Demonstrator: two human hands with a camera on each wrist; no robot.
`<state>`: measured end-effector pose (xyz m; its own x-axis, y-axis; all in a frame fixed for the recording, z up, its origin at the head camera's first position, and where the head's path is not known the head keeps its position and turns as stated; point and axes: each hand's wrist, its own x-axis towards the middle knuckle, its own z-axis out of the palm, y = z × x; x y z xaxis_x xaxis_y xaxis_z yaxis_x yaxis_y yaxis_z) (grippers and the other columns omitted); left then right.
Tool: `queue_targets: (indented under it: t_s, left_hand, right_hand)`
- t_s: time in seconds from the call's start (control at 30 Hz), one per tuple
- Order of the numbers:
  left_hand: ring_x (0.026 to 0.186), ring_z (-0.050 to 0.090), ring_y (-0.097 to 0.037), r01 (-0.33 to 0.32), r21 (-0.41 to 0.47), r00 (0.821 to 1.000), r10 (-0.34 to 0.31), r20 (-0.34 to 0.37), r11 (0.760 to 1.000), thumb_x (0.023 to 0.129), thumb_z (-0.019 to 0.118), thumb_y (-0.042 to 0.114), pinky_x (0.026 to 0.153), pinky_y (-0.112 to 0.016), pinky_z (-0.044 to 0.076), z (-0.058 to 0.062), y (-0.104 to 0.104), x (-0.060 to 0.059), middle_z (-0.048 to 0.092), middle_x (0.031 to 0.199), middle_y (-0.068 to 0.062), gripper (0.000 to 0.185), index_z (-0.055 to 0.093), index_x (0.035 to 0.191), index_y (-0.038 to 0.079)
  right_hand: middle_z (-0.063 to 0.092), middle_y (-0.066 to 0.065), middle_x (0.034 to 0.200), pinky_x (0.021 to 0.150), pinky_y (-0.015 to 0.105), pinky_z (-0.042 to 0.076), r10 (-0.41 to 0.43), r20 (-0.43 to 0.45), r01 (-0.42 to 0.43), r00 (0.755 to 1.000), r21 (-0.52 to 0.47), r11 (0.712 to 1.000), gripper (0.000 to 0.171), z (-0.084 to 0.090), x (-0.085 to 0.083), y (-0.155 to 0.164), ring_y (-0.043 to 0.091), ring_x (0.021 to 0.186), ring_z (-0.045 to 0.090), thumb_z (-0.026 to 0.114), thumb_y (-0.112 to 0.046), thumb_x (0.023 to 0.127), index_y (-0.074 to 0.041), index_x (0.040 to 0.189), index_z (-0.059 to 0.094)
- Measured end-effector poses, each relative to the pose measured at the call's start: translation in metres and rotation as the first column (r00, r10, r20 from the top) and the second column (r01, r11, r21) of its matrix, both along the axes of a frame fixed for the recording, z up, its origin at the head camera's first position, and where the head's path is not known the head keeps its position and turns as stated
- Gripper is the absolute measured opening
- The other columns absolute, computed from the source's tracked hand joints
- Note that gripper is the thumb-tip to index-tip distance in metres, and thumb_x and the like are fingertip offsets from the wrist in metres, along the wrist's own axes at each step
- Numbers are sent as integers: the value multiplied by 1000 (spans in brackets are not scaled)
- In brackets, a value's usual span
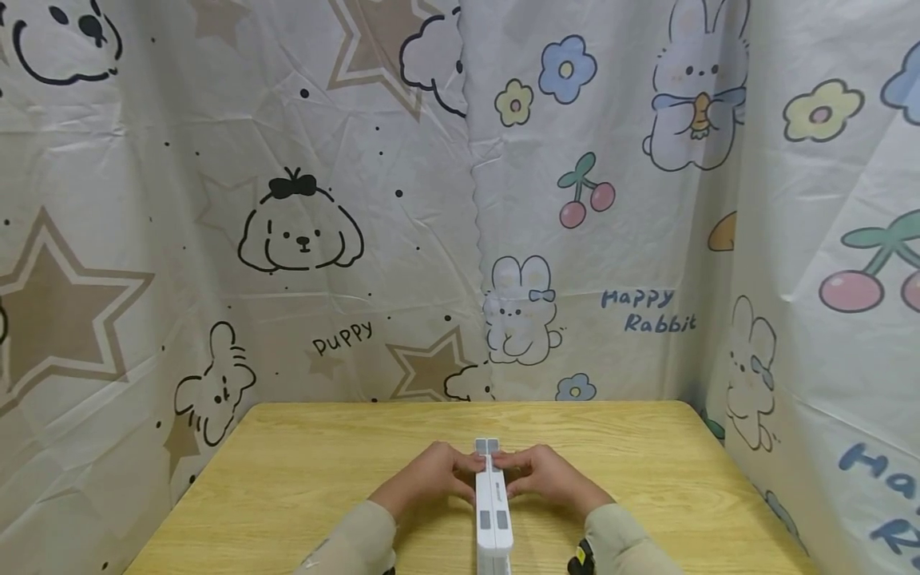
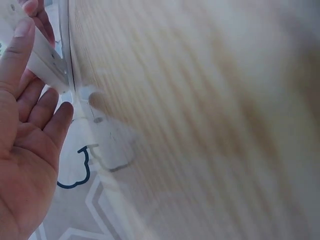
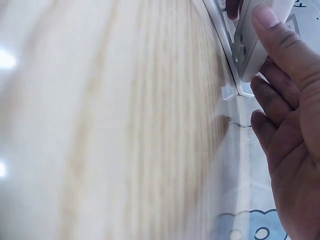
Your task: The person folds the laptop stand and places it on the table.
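Hands meet mid-table: we pinch the folded white stand (image 1: 493, 511) from both sides, left hand (image 1: 431, 477) and right hand (image 1: 548, 477). It lies shut on the wooden table (image 1: 302, 479); nothing unfolded yet.

Light wooden counter (image 1: 302, 479) with rounded corners, walled on three sides by a wrinkled cartoon curtain (image 1: 302, 239): puppies and stars at left, rabbits, cherries and flowers at right.

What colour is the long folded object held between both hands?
White, with small grey pads: the folded object shows best in the head view.
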<state>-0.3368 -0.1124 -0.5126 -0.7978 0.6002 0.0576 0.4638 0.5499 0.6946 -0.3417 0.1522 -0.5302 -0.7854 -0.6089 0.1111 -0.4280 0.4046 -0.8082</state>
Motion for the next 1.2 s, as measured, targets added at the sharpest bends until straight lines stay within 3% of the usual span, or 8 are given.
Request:
queue_targets:
  t_s: [0.2, 0.43, 0.63, 0.87, 1.2]
  left_hand:
    - [133, 55, -9, 13, -37, 1000, -14, -22, 999, 69, 92, 29, 116, -32, 42, -1, 1, 1, 65, 134, 7, 61, 73, 125, 20]
    - [135, 55, -14, 20, -96, 999, -24, -43, 995, 71, 92, 26, 116, -34, 42, 0, 0, 6, 60, 141, 2, 63, 70, 129, 16]
    - [136, 54, -13, 30, -140, 994, -44, -96, 990, 69, 92, 31, 115, -32, 43, -1, 1, 7, 61, 141, 4, 65, 71, 128, 16]
    - [133, 57, -11, 42, -272, 960, -114, -256, 961, 70, 91, 38, 113, -30, 46, 1, 6, 9, 63, 138, 2, 65, 72, 127, 14]
    - [133, 57, -11, 38, -320, 944, -139, -300, 947, 70, 91, 39, 113, -31, 46, 0, 9, 12, 62, 140, 1, 62, 73, 125, 17]
  right_hand:
    - [61, -1, 144, 115, 49, 43, -10, -62, 14, 998, 66, 998, 56, -2, 1, -1, 28, 138, 53, 88, -25, 79, -17, 132, 70]
    - [59, 0, 146, 117, 57, 36, -15, -136, 38, 991, 171, 985, 59, 1, 7, -8, 34, 139, 52, 87, -23, 80, -14, 135, 67]
    - [61, 1, 144, 121, 57, 32, -2, -205, 48, 979, 219, 975, 59, 6, 12, -10, 31, 139, 52, 87, -20, 79, -13, 135, 68]
    - [64, 0, 141, 121, 51, 34, 52, -333, 71, 942, 347, 935, 61, 11, 17, -14, 26, 139, 53, 88, -22, 78, -14, 135, 68]
    - [63, -1, 142, 122, 48, 33, 81, -378, 89, 922, 412, 907, 61, 11, 20, -15, 21, 139, 53, 87, -26, 79, -16, 136, 67]
